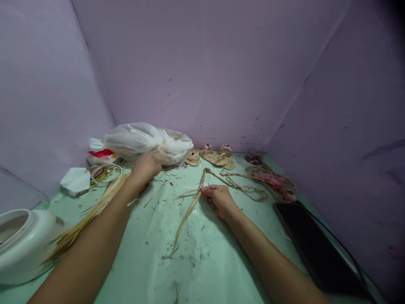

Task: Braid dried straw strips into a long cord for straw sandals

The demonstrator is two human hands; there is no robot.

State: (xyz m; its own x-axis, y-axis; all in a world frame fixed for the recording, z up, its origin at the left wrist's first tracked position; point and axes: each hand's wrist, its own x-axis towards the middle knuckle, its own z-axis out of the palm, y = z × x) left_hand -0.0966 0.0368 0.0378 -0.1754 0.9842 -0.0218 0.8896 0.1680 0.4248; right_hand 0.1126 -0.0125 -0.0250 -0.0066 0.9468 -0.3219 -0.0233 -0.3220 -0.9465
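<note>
My right hand point(218, 198) pinches a braided straw cord point(230, 183) where its loose fibre ends spread out. One long loose strand point(186, 215) trails from the pinch towards the near side, and the braid bends away to the right. My left hand point(146, 169) is stretched forward against the lower side of a knotted white plastic bag point(142, 141). Its fingers are hidden from view, so I cannot tell whether it grips the bag. Beneath my left forearm lies a bundle of dry straw fibres point(91, 207).
Small woven straw pieces with red beads point(213, 156) sit by the back wall. At right are a tangle of cord with pink material point(275, 181) and a black flat slab point(316, 245) with a cable. Tape rolls point(106, 174) and a white jar point(31, 245) stand left.
</note>
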